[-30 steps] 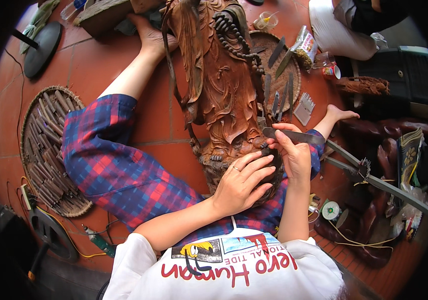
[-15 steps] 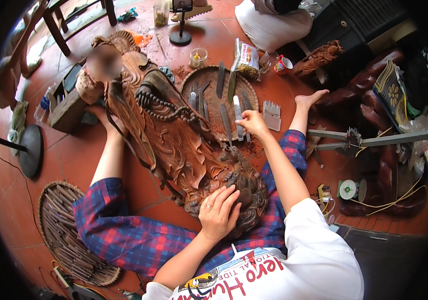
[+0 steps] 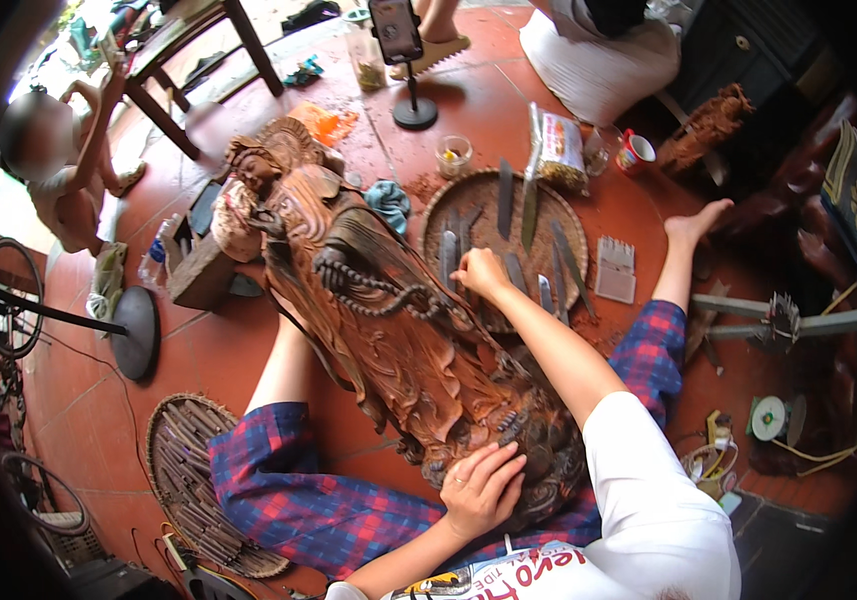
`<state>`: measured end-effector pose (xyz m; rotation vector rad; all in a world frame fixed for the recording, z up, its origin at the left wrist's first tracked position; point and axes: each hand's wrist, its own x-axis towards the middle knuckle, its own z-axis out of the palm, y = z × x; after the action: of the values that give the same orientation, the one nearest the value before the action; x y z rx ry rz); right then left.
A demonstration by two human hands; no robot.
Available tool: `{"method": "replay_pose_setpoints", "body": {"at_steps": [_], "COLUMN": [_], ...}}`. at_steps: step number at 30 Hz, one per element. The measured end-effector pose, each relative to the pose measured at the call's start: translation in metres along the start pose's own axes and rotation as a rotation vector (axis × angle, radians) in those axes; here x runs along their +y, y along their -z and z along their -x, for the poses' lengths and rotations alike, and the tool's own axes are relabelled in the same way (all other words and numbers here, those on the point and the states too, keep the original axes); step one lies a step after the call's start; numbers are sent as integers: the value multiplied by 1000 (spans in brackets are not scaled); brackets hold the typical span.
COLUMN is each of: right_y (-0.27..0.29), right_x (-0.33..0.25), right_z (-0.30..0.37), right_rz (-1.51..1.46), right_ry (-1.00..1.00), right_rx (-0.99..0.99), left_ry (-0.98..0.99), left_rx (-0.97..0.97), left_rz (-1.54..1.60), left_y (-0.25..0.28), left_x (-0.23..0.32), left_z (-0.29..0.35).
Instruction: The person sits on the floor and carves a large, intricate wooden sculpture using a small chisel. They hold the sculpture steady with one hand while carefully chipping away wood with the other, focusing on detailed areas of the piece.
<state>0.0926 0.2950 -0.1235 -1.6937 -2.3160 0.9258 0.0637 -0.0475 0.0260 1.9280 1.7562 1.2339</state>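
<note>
A carved reddish-brown wooden statue [image 3: 388,320] of a robed figure with a bead string lies tilted across the space between my legs, its base toward me. My left hand [image 3: 485,488] rests on the carved base with its fingers stretched out. Over the left part of a round woven tray [image 3: 573,215], my right hand [image 3: 484,274] has its fingers pinched together. They are beside the lower end of a grey flat tool [image 3: 448,256]; what they hold, if anything, is hidden. Several long flat blades, among them a dark one [image 3: 504,200] and a greenish one [image 3: 530,212], lie on the tray.
A wooden block [image 3: 198,272] with padding supports the statue's head end. At left stand a black round base [image 3: 136,340] and a basket of carving tools [image 3: 210,485]. Beyond the tray are a phone stand [image 3: 414,112], a small cup [image 3: 453,155] and a red-white mug [image 3: 635,153].
My right hand has moved left over the tray, away from a pale flat tool it was touching. My left hand stays on the base. The whole view has shifted.
</note>
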Motion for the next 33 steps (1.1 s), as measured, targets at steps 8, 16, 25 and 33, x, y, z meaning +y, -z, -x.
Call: {"method": "replay_pose_setpoints", "body": {"at_steps": [8,16,25,33], "right_y": [-23,96,171,127], "right_x": [6,9,1,-8], "right_z": [-25,47,266,270], "right_rz": [-73,-1033,-1967,-2066], "right_ry": [-183,48,127,423], "right_rx": [-96,-120,39,-166], "left_ry": [25,23,3,-12], "left_rx": [11,77,115,126], "left_rz": [17,27,135,193], "left_y": [-3,4,-7,-4], "left_x": [1,2,-2,-3], "left_z": [-1,4,9,11]}}
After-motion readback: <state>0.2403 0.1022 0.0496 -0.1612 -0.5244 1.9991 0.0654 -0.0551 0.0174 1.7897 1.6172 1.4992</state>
